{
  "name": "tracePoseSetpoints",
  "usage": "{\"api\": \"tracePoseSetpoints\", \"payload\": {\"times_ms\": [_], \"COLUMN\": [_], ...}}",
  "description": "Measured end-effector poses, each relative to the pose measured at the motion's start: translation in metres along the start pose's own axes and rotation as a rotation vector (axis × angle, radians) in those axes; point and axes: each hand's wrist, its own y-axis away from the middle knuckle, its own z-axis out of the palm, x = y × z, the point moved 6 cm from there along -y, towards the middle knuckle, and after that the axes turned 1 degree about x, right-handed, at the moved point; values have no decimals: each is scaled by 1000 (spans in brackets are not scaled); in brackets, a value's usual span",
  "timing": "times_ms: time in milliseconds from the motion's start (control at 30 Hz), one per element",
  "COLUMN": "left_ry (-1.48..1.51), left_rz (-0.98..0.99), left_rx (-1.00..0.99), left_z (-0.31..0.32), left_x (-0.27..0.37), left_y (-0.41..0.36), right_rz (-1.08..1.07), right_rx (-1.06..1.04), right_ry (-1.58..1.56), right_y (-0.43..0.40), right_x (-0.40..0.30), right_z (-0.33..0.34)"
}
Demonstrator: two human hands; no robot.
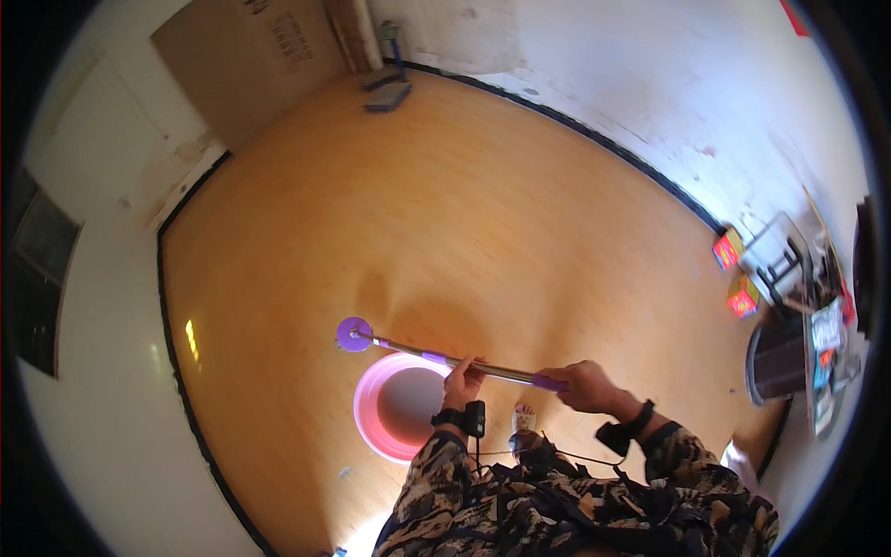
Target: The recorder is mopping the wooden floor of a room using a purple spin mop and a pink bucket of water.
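A spin mop with a metal pole (505,372) lies slanted across my front, its round purple head (355,335) out to the left. My right hand (590,387) is closed around the purple grip at the pole's near end. My left hand (465,383) holds the pole around its middle. Below the pole and beside my left hand stands a pink plastic basin (369,418) with murky grey-brown water (412,404) in it. The mop head is beyond the basin's rim; whether it touches the floor I cannot tell.
Wood-look floor (445,209) spreads to black-edged walls. A platform scale (388,96) and a large cardboard sheet (257,69) stand at the far end. Along the right wall are two bright boxes (743,297), a dark bin (773,362) and a cluttered table (811,390). My sandalled foot (523,418) is near the basin.
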Motion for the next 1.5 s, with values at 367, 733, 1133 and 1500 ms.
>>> {"api": "tracePoseSetpoints", "payload": {"times_ms": [367, 733, 1133, 1500], "left_ry": [580, 778, 928, 882], "left_rz": [41, -83, 245, 82], "left_rx": [113, 470, 341, 321], "left_z": [94, 66, -80, 26], "left_x": [-23, -89, -20, 30], "left_y": [46, 45, 44, 102], "right_rz": [-158, -440, -603, -292], "right_rx": [-251, -326, -492, -580], "right_ry": [162, 353, 649, 365], "right_y": [6, -31, -44, -79], "right_x": [-17, -70, -191, -245], "right_z": [-196, -177, 5, -81]}}
